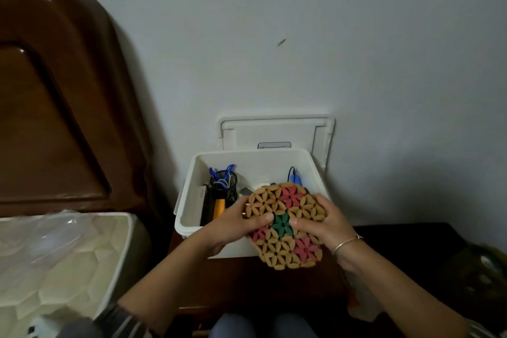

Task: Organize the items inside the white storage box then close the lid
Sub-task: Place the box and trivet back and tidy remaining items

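At 6 o'clock, nearest, two knees in blue denim (pixel 263 326). Just above, two bare hands, left hand (pixel 233 225) and right hand (pixel 326 222), both gripping one round woven mat (pixel 282 252): thumbs on its face, fingers curled behind its 9 and 3 o'clock edges. On the mat, three pink flowers, one green, the rest tan. One thin bracelet (pixel 346 243) on the right wrist. Behind the mat, one open white storage box (pixel 253 152), its near right corner covered by the mat. One lid (pixel 274 131) upright against the wall. Inside at 10 o'clock, one black mesh cup (pixel 222 186) with two blue pens (pixel 213 173). Below, one dark wooden cabinet top (pixel 274 282). Pale grey wall (pixel 329 35) at 12 o'clock, one brown headboard (pixel 55 104) at 10, one cream quilted mattress (pixel 63 269) at 8. Small print on one pale flat pack (pixel 199 197), too small to read
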{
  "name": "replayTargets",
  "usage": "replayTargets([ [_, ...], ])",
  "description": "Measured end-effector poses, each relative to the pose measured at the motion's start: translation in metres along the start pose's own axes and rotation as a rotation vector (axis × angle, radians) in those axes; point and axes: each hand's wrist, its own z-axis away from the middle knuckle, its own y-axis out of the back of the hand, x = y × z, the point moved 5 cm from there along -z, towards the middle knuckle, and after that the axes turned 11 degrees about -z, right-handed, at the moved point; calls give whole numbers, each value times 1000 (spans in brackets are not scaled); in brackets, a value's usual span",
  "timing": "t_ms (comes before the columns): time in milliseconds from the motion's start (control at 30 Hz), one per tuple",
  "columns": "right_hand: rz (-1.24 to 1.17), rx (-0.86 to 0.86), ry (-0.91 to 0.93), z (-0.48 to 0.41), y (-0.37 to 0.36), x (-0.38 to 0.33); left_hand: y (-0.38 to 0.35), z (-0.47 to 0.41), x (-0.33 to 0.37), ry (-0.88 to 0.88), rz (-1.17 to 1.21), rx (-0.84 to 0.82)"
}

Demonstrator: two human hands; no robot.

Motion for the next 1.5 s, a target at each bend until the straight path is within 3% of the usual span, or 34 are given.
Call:
replayTargets([
  [67,-48,77,12,4,13,-5,9,-11,-9,-2,-229,163],
  [133,-118,153,-10,10,29,-5,15,-20,-29,37,-683,288],
  [200,-178,196,-32,17,45,-5,9,-25,-47,82,-1181,254],
  [267,-199,216,-48,25,59,-6,2,-25,-52,61,-1396,273],
  [500,-304,244,-66,48,88,0,-19,-2,-55,-46,-1382,191],
  [833,-317,158,-139,34,58,19,-21,74,-87,-217,-1338,60],
  [1000,-297,119,-199,13,32,28,-9,83,-102,-75,-1060,11],
  [1167,-215,-15,-299,-8,8,28,6,57,-69,33,-102,95],
  [1267,-169,-113,-367,-21,-10,27,2,26,-52,115,342,-4],
  [1400,-89,-145,-360,-41,-25,30,-6,-2,-52,194,598,-62],
  [1500,-30,-107,-344,-58,-23,40,-5,-14,-64,221,665,-77],
])
